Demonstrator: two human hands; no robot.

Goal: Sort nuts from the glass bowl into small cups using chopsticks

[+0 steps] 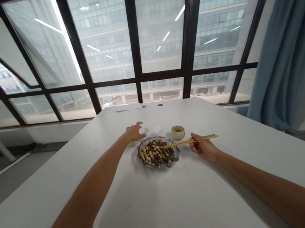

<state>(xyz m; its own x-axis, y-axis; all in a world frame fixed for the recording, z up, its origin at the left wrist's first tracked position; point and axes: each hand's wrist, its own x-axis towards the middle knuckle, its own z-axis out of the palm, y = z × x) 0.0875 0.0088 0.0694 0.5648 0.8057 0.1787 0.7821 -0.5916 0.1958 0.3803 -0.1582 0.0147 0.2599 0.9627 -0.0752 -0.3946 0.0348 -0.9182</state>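
A clear scalloped glass plate stands on the white table, heaped with peanuts in the shell on its left and dark sunflower seeds on its right. My right hand is closed around a pair of wooden chopsticks, whose tips reach over the middle of the heap. Beyond the plate's left rim, my left hand hovers with fingers stretched forward and thumb apart, holding nothing. Partly hidden under it is a pale round thing. A small pale-green cup stands behind the plate, to the right.
Behind the plate lie whitish, see-through items that I cannot make out. White papers rest at the table's far edge near the windows. A blue curtain hangs at the right.
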